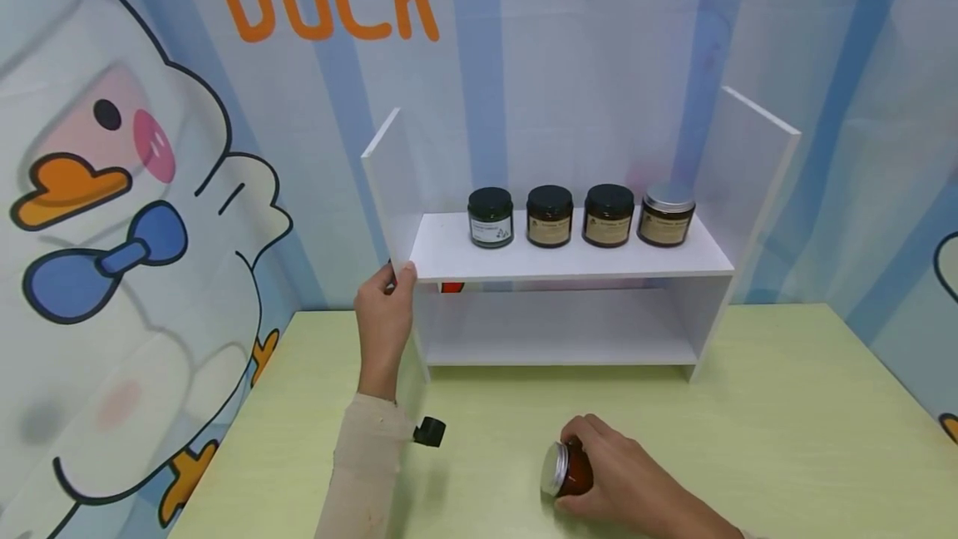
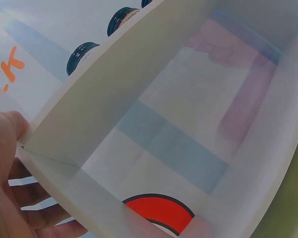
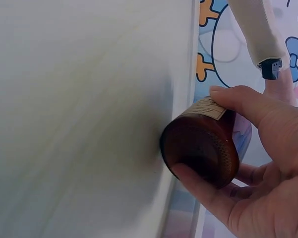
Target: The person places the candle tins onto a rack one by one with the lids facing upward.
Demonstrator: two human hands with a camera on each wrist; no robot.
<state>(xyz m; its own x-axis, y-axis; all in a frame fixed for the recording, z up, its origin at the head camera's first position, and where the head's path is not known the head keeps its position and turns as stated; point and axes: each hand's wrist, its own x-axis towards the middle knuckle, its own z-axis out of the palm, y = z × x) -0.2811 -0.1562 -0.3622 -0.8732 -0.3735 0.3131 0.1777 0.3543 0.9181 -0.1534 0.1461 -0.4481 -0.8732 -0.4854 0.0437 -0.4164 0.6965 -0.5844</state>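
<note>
My left hand (image 1: pixel 385 306) grips the left side panel of a white two-tier shelf (image 1: pixel 561 368). In the left wrist view, the thumb lies at the panel's edge and the fingers (image 2: pixel 49 215) reach around its outer side. Low over the front of the table, my right hand (image 1: pixel 617 472) holds an amber glass jar (image 1: pixel 579 471) with a silver lid. The jar is tipped on its side, lid pointing left. Seen by the right wrist camera, the jar (image 3: pixel 201 146) shows its dark round base and part of a cream label under the thumb.
On the upper tier stand two black-lidded jars with tan labels (image 1: pixel 550 216) (image 1: pixel 609 215), a black-lidded jar with a white label (image 1: pixel 491 217) and a silver-lidded jar (image 1: pixel 666 215). The pale green table (image 1: pixel 786 439) meets a duck-printed backdrop (image 1: pixel 584 48).
</note>
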